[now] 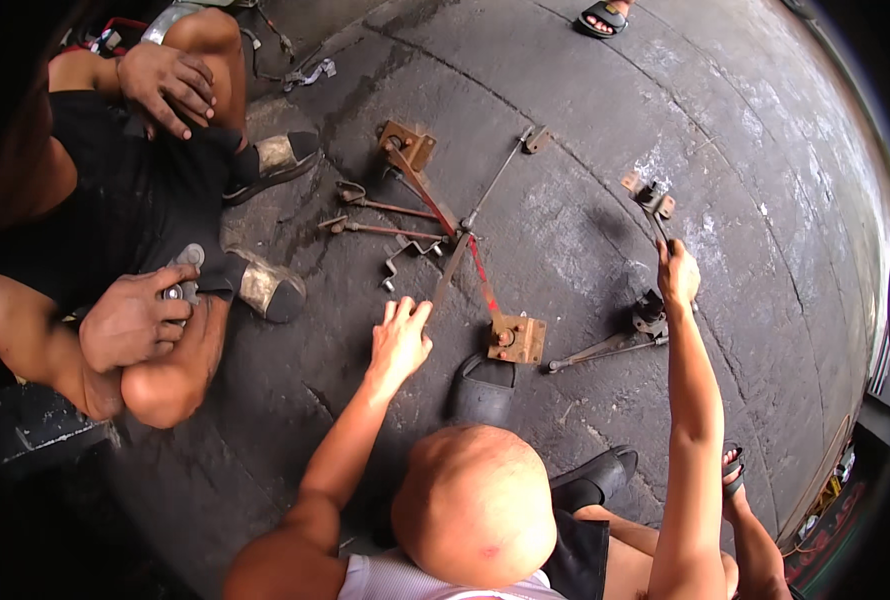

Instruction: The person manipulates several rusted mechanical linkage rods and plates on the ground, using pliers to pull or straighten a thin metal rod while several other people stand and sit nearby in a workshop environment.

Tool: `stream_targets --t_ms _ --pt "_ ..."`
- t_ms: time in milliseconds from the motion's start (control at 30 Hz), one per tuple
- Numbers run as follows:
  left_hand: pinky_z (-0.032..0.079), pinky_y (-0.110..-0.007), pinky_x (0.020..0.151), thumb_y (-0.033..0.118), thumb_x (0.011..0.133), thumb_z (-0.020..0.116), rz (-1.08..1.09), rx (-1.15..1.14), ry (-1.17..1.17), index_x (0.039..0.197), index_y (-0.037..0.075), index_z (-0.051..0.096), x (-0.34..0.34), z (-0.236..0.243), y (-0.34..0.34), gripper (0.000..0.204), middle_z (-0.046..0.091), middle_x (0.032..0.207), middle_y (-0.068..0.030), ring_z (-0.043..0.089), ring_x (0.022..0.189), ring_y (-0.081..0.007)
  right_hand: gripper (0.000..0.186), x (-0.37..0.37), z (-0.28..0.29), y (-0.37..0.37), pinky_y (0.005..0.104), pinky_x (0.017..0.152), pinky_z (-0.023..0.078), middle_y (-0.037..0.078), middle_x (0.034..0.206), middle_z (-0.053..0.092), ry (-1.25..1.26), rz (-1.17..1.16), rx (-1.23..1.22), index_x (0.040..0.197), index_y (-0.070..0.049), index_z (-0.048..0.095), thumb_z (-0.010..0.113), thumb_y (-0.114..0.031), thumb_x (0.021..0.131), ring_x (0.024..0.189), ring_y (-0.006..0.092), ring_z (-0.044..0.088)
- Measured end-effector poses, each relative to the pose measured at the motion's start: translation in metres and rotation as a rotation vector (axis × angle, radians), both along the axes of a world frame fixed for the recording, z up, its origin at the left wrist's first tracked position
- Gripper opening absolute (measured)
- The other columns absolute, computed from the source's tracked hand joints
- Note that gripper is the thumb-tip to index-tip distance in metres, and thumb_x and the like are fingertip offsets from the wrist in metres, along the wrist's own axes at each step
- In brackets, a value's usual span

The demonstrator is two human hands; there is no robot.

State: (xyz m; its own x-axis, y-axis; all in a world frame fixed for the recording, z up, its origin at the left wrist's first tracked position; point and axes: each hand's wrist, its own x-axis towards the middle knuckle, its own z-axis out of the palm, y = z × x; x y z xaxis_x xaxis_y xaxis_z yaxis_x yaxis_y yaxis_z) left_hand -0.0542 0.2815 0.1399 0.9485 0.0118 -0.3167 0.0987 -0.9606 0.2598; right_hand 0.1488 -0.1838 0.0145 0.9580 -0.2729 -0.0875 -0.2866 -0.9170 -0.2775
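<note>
Balance matters: our right hand (pixel 678 275) grips the bracketed linkage (pixel 654 197), well right of the flat bar (pixel 451 270), so we should steady its likely heavier end. Our left hand (pixel 401 340), loosely spread, is by that bar, contact unclear.

Rod linkage (pixel 427 195) on the floor (pixel 565 240), bracket (pixel 393 267) left of its hub (pixel 461 234), second linkage (pixel 650 320) to the right.
</note>
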Motion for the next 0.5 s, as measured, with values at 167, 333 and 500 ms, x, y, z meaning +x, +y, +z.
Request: stream_targets --t_ms 167,333,500 --pt "0.051 -0.052 0.092 0.014 0.074 0.077 -0.047 0.040 0.043 0.131 0.014 0.055 0.006 -0.015 0.024 0.061 0.053 0.124 -0.0121 0.050 0.121 -0.0352 0.029 0.012 -0.018 0.037 0.0518 0.082 0.052 0.023 0.104 0.065 0.075 0.056 -0.018 0.109 -0.007 0.062 0.064 -0.030 0.091 0.097 0.0441 0.063" --pt "0.037 -0.055 0.107 0.026 0.078 0.078 -0.041 0.039 0.043 0.140 0.015 0.052 0.037 -0.021 0.026 0.067 0.043 0.145 -0.0179 0.036 0.139 -0.0367 0.037 -0.008 -0.003 0.090 0.0465 0.092 0.048 0.018 0.116 0.057 -0.283 0.277 -0.031 0.117 -0.007 0.063 0.069 -0.015 0.082 0.106 0.0381 0.055" --pt "0.038 -0.056 0.107 0.023 0.078 0.078 0.022 -0.049 -0.144 0.136 0.013 0.055 0.116 -0.033 -0.009 0.063 0.041 0.148 -0.0168 0.035 0.140 -0.0367 0.029 -0.029 0.001 0.210 0.0406 0.085 0.053 0.016 0.099 0.072 0.110 0.336 0.558 0.111 -0.001 0.068 0.064 -0.021 0.091 0.091 0.0335 0.068"
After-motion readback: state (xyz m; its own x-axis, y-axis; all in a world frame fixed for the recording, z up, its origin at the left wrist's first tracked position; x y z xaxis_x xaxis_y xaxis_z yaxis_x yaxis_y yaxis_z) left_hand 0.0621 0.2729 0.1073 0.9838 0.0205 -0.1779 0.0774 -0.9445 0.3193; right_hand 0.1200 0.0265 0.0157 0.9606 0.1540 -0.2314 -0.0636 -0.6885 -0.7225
